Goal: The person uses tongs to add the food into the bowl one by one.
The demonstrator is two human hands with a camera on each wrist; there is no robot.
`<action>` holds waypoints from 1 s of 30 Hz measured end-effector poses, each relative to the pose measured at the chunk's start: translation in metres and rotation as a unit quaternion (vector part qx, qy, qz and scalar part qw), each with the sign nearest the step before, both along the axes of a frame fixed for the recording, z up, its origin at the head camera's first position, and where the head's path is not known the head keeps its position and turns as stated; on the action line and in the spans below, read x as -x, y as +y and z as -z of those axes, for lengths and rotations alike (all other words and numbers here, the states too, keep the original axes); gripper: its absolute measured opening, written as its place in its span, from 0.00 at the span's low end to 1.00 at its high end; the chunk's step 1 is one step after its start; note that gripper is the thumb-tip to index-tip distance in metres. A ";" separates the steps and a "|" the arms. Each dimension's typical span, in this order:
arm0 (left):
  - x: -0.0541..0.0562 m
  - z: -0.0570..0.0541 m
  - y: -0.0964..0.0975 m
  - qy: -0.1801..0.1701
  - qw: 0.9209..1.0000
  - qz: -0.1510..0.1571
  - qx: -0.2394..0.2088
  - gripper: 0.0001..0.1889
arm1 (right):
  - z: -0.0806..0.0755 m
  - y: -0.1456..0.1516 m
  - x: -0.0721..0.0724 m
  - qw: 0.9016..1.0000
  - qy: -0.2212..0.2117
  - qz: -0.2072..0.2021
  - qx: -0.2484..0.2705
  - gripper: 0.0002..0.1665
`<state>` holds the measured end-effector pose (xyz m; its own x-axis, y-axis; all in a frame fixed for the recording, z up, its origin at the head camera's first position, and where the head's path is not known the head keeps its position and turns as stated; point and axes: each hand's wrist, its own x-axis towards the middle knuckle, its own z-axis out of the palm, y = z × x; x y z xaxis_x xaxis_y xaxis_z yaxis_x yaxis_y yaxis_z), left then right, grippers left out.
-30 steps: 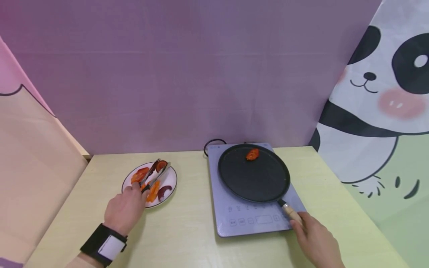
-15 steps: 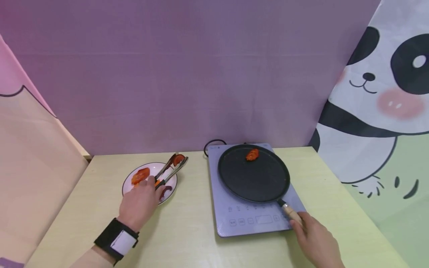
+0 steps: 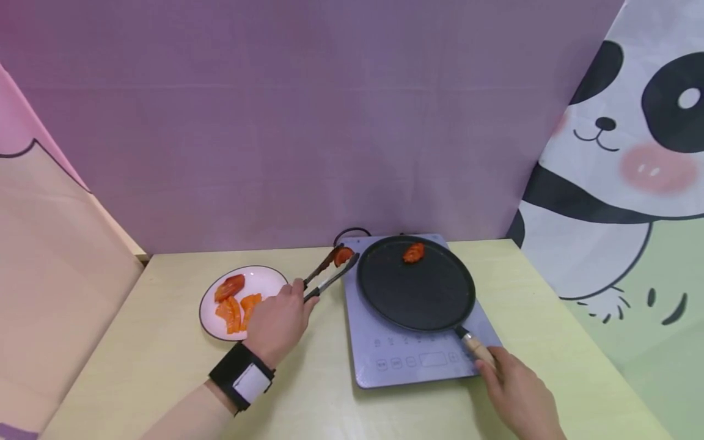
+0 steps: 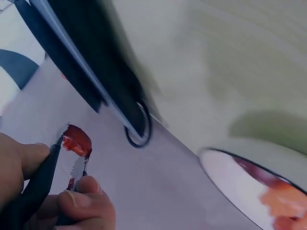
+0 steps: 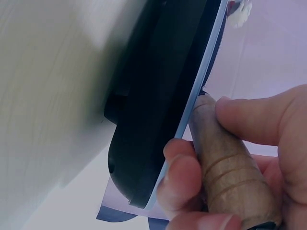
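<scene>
Reddish morsel (image 3: 343, 256), perhaps meat, sits between tongs (image 3: 334, 278) in left hand (image 3: 279, 321).

I've got a light wood-grain table (image 3: 319, 397), two items flat on it. Round white dark-rimmed plate (image 3: 269, 280) on the left half; grey induction cooktop (image 3: 365, 354) right of centre, well apart. Can't tell if the black cord (image 3: 353, 230) behind the cooktop touches wood.
</scene>
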<state>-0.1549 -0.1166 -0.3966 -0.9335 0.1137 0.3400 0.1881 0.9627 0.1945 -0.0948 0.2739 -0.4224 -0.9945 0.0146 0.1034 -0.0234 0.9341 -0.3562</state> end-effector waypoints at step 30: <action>0.048 0.011 0.065 0.043 0.997 0.041 0.048 0.21 | 0.001 -0.001 -0.001 1.000 0.018 -0.002 -0.001 0.18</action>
<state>-0.2032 -0.0520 -0.4081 -0.8875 0.2254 0.4019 0.2798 0.9566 0.0814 -0.0939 0.2730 -0.4233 -0.9903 0.0095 0.1383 -0.0403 0.9349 -0.3527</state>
